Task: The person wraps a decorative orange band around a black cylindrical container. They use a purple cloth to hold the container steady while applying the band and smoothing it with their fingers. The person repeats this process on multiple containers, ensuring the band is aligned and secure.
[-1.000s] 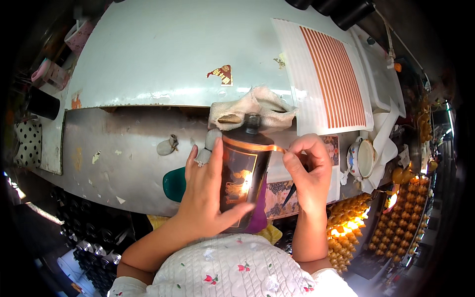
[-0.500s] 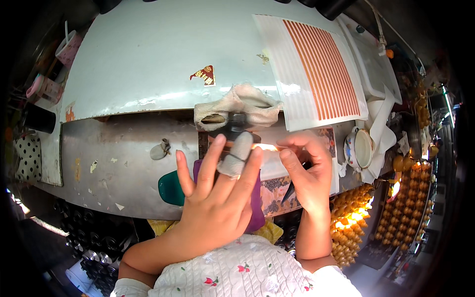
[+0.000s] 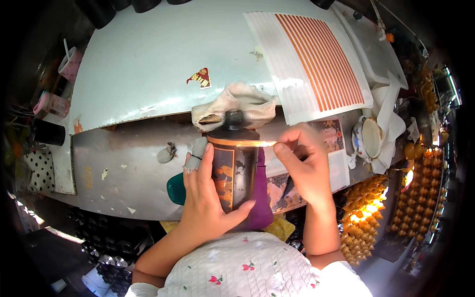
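A dark bottle-shaped vessel (image 3: 243, 171) with orange patterned panels lies lengthwise before me, its narrow black neck pointing away. My left hand (image 3: 202, 205) curls round its left side and near end, thumb across the bottom. A grey cloth cover (image 3: 199, 148), tied with a dark band, wraps one finger of that hand. Across the vessel's shoulder runs a thin shiny copper-coloured strip (image 3: 245, 143). Its right end is pinched between thumb and finger of my right hand (image 3: 308, 168). Beyond the neck a beige cloth wrapping (image 3: 237, 99) sits at the raised table's edge.
A white sheet with copper-coloured stripes (image 3: 321, 64) lies at the far right. Patterned decal sheets (image 3: 282, 193) are under my right hand. A teal object (image 3: 176, 189), purple cloth (image 3: 261, 213) and small grey cloth piece (image 3: 166, 153) are nearby. An enamel bowl (image 3: 368, 138) stands right.
My left hand has moved from over the strip down to the vessel's left side, uncovering the vessel. The strip now lies across its shoulder, with my right hand still pinching the end.
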Demonstrator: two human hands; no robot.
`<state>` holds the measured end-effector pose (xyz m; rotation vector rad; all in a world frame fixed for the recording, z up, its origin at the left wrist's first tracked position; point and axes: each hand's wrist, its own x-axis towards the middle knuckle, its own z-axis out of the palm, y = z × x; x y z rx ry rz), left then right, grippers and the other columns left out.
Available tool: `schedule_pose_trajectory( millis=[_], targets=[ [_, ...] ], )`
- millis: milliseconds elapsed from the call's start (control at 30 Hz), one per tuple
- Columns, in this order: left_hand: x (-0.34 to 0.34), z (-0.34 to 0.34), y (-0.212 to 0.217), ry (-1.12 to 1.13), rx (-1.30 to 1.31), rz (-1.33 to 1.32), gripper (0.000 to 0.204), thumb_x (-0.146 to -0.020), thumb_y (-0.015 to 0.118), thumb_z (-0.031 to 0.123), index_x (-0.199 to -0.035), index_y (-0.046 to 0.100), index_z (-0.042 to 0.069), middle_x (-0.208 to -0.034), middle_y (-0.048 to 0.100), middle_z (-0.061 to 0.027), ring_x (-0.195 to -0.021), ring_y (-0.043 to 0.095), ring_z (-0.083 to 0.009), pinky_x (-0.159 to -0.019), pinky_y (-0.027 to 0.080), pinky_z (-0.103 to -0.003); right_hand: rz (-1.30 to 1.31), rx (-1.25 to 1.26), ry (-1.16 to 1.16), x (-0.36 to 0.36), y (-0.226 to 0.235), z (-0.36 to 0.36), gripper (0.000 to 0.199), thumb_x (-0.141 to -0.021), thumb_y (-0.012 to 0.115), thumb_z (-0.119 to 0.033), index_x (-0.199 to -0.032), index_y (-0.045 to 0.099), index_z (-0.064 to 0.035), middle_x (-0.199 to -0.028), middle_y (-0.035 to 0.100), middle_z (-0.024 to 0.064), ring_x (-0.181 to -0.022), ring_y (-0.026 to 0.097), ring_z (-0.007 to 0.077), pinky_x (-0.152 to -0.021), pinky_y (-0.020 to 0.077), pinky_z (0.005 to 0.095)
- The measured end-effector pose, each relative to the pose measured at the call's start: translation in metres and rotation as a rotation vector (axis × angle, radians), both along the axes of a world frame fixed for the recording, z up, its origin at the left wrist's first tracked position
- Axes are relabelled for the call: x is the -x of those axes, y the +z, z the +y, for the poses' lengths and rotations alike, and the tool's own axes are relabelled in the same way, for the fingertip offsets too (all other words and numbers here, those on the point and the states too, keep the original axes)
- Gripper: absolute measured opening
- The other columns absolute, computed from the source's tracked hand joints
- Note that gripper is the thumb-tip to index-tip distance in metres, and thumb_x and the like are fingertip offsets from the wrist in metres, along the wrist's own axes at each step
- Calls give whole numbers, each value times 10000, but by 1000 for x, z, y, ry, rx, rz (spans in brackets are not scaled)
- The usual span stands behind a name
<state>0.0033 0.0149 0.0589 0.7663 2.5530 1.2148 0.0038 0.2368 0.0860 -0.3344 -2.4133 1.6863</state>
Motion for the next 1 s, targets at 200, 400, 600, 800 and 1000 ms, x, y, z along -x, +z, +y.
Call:
schedule_pose_trajectory(
  millis=[200,400,600,800,1000],
  targets=[
    [10,-8,-20,-48,-250,-164,1213,-722,837,218,-1557,-6,-37,-1495,272,-221,-1373,365,-304,-1130,337,-458,23,203,125,7,22,-11,100,-842,710,-42,-847,611,-54,-854,571,-18,-751,510,53,-578,345,209],
    [5,9,9,22,-39,-32,1264,-725,864,309,-1564,-9,-54,-1343,388,-248,-1152,418,-349,-1013,366,-448,82,60,79,7,37,-12,104,-819,707,-38,-818,604,-50,-814,573,-11,-731,523,77,-570,338,230],
    [5,11,7,24,-17,-41,1258,-739,856,319,-1569,-19,-40,-1272,395,-231,-1119,408,-320,-1000,376,-444,20,123,21,-1,5,1,113,-836,699,-52,-816,589,-42,-814,563,-13,-731,512,83,-594,360,231],
    [11,6,-22,54,-369,-149,1220,-730,842,312,-1573,37,-47,-1370,423,-223,-1198,467,-315,-1028,388,-406,63,108,16,1,-13,5,134,-856,703,-76,-834,577,-35,-883,558,-6,-790,510,71,-600,364,216],
    [29,-9,-19,-64,-539,-560,1235,-748,832,304,-1568,-18,-55,-1552,288,-235,-1427,350,-300,-1171,268,-407,59,292,57,0,-15,0,128,-911,674,-95,-848,572,-50,-972,618,-2,-807,500,39,-611,373,194]
  ],
)
